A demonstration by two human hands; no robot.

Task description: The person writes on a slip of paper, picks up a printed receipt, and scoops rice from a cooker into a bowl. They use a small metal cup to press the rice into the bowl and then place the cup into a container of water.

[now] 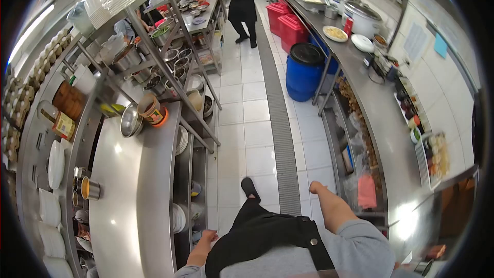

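head-worn camera, looking forward and steeply down, wearer's torso close below, kitchen aisle stretching away ahead

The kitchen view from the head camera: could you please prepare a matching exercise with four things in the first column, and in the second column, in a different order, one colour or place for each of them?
Column 1
1. Large barrel
2. Pair of lidded bins
3. Hanging cloth
4. Square paper note

Column 2
A. On the wall, above the right counter
B. Pink
C. Blue, with a black lid
D. Red

Right pairs: 1-C; 2-D; 3-B; 4-A
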